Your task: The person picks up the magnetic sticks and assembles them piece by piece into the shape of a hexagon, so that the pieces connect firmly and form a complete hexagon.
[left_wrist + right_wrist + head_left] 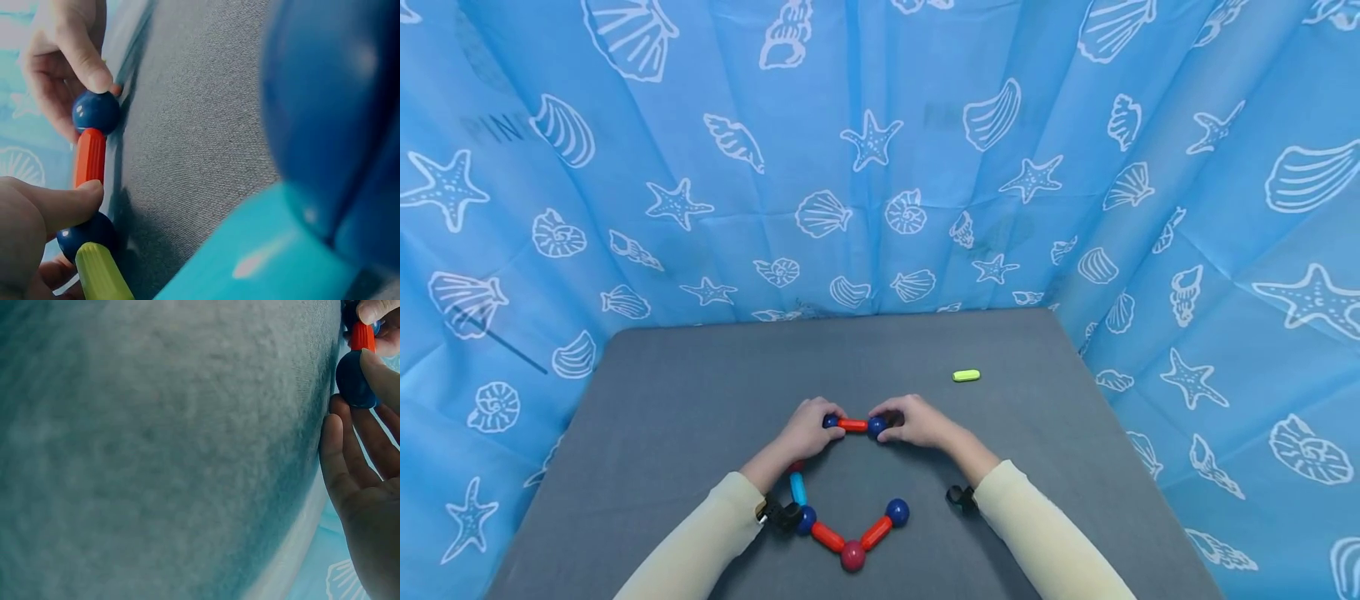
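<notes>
A red rod (852, 425) joins two blue balls on the grey table. My left hand (805, 429) pinches the left blue ball (78, 236), its thumb lying across the ball and the rod's end. A yellow-green rod (102, 273) sticks to that same ball. At the right end, my right hand (919, 422) holds the other blue ball (876, 427) between thumb and fingers. Closer to me, the chain goes on through a red ball (796, 467), partly hidden by my left wrist, a light-blue rod (798, 489) and a blue ball (807, 521).
Two more red rods (828, 537) meet at a crimson ball (853, 556) nearest me, ending at a blue ball (897, 512). A loose yellow-green rod (966, 376) lies at the back right. A blue shell-print curtain (865, 225) hangs behind the table (700, 383).
</notes>
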The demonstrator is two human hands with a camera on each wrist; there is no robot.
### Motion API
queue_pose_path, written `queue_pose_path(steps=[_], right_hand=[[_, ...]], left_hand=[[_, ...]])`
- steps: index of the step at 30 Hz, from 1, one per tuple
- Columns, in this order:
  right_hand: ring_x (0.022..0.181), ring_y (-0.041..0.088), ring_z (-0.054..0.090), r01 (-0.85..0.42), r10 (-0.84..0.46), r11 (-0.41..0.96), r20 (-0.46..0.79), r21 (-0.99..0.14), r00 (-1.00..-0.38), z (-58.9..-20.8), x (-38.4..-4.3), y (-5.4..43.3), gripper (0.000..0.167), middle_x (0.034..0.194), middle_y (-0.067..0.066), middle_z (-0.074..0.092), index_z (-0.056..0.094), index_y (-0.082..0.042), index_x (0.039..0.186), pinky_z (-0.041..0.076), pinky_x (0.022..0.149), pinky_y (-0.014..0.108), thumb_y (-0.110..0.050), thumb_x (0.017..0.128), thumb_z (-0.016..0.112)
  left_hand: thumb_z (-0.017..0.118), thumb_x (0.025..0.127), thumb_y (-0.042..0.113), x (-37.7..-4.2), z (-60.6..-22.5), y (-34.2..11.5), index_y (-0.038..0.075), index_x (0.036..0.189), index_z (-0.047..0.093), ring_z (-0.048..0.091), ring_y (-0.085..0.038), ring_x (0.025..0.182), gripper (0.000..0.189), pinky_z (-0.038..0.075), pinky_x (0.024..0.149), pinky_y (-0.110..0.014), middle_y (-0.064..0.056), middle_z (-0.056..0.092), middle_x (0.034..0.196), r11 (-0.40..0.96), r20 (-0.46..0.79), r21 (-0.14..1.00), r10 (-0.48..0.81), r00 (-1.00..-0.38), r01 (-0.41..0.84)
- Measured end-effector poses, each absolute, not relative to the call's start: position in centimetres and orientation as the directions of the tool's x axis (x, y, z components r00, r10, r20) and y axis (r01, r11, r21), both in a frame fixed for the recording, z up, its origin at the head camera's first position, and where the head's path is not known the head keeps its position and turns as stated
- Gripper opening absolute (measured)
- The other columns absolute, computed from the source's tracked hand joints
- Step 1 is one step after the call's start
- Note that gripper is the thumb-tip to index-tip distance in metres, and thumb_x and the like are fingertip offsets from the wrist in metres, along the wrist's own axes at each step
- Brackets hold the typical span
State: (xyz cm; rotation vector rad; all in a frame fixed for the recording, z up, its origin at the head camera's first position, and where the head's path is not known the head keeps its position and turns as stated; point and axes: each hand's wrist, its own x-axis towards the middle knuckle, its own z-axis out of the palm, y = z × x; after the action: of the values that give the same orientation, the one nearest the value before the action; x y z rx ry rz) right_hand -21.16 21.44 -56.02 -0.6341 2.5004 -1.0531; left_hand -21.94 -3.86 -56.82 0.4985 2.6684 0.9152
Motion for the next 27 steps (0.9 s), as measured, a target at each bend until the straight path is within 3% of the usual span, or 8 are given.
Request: queue_pose_path(steps=[7, 14, 17, 20, 23, 27], right_hand=[[0.104, 0.015, 0.065, -0.260, -0.518, 0.616, -0.133, -0.743, -0.845, -56.3, -21.2, 21.8, 0.038, 0.118, 0.003, 0.070, 0.069, -0.016, 0.128, 0.053, 0.093, 0.041, -0.018, 0.091, 0.076], [0.102, 0.016, 0.065, -0.267, -0.503, 0.625, -0.118, -0.733, -0.856, -56.4, -21.5, 22.1, 0.037, 0.118, 0.003, 0.070, 0.069, -0.016, 0.127, 0.054, 0.092, 0.041, -0.017, 0.090, 0.076], [0.103, 0.017, 0.064, -0.271, -0.505, 0.617, -0.107, -0.739, -0.857, -56.4, -21.5, 22.2, 0.037, 0.118, 0.004, 0.070, 0.069, -0.014, 0.127, 0.054, 0.092, 0.043, -0.016, 0.090, 0.076], [0.103, 0.017, 0.064, -0.273, -0.500, 0.617, -0.100, -0.738, -0.860, -56.4, -21.4, 22.3, 0.038, 0.118, 0.003, 0.070, 0.069, -0.014, 0.127, 0.053, 0.092, 0.043, -0.016, 0.091, 0.076], [0.102, 0.015, 0.063, -0.268, -0.486, 0.626, -0.097, -0.732, -0.869, -56.4, -21.4, 22.6, 0.036, 0.117, 0.001, 0.070, 0.069, -0.015, 0.127, 0.053, 0.091, 0.041, -0.017, 0.091, 0.076], [0.102, 0.015, 0.063, -0.255, -0.469, 0.629, -0.097, -0.734, -0.878, -56.5, -21.5, 23.0, 0.035, 0.116, 0.000, 0.070, 0.070, -0.016, 0.125, 0.052, 0.091, 0.042, -0.018, 0.091, 0.076]], left_hand=[[0.077, 0.089, 0.027, -20.5, -55.6, -2.8, 0.019, 0.124, 0.069, 0.049, -0.031, 0.115, 0.036, 0.044, 0.097, -0.052, -0.011, 0.059, 0.128, 0.801, -0.040, 0.541, 0.330, -0.943, 0.257], [0.078, 0.088, 0.025, -19.4, -54.9, -1.9, 0.018, 0.123, 0.069, 0.048, -0.033, 0.117, 0.037, 0.040, 0.098, -0.054, -0.011, 0.058, 0.128, 0.839, 0.031, 0.474, 0.286, -0.958, 0.266], [0.079, 0.087, 0.026, -18.6, -54.9, -1.8, 0.018, 0.116, 0.071, 0.053, -0.027, 0.107, 0.031, 0.044, 0.092, -0.047, -0.006, 0.062, 0.117, 0.849, 0.068, 0.436, 0.298, -0.952, 0.297], [0.078, 0.088, 0.027, -16.8, -54.5, -1.3, 0.019, 0.100, 0.073, 0.057, -0.015, 0.082, 0.015, 0.049, 0.075, -0.034, 0.003, 0.063, 0.092, 0.795, 0.036, 0.490, 0.391, -0.920, 0.357], [0.076, 0.090, 0.035, -14.5, -54.3, -0.7, 0.023, 0.085, 0.070, 0.052, -0.006, 0.060, 0.014, 0.043, 0.058, -0.025, 0.010, 0.058, 0.070, 0.723, -0.110, 0.583, 0.522, -0.846, 0.370], [0.076, 0.085, 0.052, -12.0, -54.3, 0.1, 0.027, 0.078, 0.066, 0.049, -0.006, 0.055, 0.028, 0.036, 0.054, -0.024, 0.012, 0.054, 0.061, 0.726, -0.308, 0.598, 0.599, -0.739, 0.340]])
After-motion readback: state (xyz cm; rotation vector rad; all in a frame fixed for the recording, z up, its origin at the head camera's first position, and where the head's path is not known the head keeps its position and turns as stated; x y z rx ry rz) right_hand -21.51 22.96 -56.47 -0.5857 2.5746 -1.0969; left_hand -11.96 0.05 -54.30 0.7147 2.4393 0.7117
